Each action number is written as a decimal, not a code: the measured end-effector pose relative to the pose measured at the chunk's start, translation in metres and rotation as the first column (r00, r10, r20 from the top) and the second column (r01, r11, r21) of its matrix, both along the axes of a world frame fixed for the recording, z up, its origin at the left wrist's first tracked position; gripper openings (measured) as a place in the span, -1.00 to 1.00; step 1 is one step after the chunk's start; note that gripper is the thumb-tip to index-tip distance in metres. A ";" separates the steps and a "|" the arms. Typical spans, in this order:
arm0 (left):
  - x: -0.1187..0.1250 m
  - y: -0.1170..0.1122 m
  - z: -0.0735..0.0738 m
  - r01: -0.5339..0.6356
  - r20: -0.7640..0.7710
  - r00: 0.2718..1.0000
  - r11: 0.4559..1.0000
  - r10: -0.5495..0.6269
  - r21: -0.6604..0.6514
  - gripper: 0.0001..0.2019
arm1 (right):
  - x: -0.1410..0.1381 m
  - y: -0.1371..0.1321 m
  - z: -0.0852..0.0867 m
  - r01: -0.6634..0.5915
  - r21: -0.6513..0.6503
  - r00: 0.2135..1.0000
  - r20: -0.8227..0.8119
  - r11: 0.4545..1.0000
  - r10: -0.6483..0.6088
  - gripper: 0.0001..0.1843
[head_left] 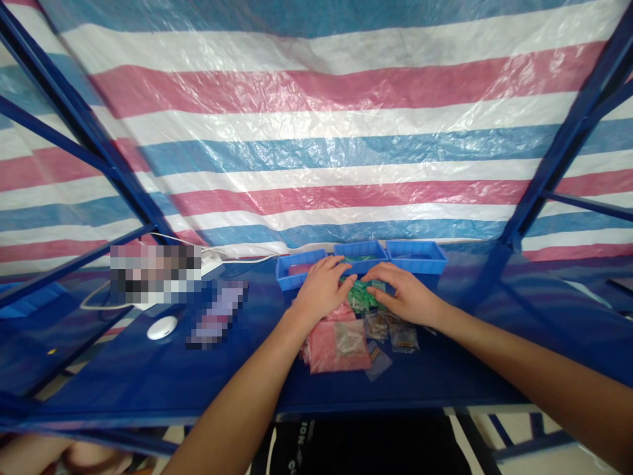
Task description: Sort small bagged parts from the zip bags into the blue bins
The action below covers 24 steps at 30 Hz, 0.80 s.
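Both hands reach in over a heap of small plastic bags on the blue table. My left hand (324, 288) is above pink bags, its fingers loosely bent and its thumb apart. My right hand (399, 295) hovers over or touches green packets (363, 297), with thumb and forefinger spread. Nearer to me lies a pink bag (329, 359) with a paler patch on it. To its right are small clear bags (404, 338) with brownish contents too small to name. The undersides of both hands are hidden.
Behind the heap stand a left blue bin (284, 276) with something pink inside, a middle blue bin (360, 249) with green contents and a right blue bin (418, 265). A white oval object (162, 328) and a blurred phone-like object (220, 315) lie left, near white cables (247, 260).
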<state>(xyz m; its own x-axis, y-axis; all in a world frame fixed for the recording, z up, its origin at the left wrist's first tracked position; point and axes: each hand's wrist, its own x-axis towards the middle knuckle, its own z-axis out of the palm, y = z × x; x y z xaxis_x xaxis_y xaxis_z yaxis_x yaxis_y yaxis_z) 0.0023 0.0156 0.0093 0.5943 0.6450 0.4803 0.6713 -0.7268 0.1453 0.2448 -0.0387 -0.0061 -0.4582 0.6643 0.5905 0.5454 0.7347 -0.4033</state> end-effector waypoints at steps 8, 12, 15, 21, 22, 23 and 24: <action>0.002 -0.001 -0.001 0.005 0.080 0.997 1.000 -0.004 -0.010 -0.64 | -0.004 -0.004 0.002 -0.071 -0.035 0.989 0.126 0.997 0.075 -0.74; 0.003 -0.001 -0.001 -0.003 0.101 0.995 1.000 0.002 0.006 -0.67 | -0.005 -0.004 0.001 -0.070 -0.004 0.988 0.136 0.998 0.069 -0.83; 0.004 -0.003 0.000 -0.014 0.092 0.996 1.000 0.012 0.017 -0.67 | -0.007 -0.005 0.003 -0.063 0.031 0.983 0.173 0.998 0.056 -0.92; 0.007 -0.008 0.007 0.012 0.093 0.996 0.999 -0.016 0.042 -0.69 | -0.007 -0.006 0.003 0.005 0.054 0.967 0.253 0.999 -0.019 -0.87; 0.007 -0.009 0.007 0.018 0.094 0.995 0.999 -0.022 0.046 -0.70 | -0.007 -0.006 0.002 0.022 0.053 0.965 0.260 0.998 -0.035 -0.85; 0.008 -0.009 0.007 0.024 0.093 0.995 0.998 -0.028 0.050 -0.70 | -0.006 -0.006 0.001 0.037 0.050 0.963 0.264 0.998 -0.049 -0.85; 0.009 -0.009 0.007 0.028 0.092 0.995 0.998 -0.033 0.054 -0.70 | -0.006 -0.006 0.000 0.047 0.043 0.962 0.267 0.998 -0.057 -0.84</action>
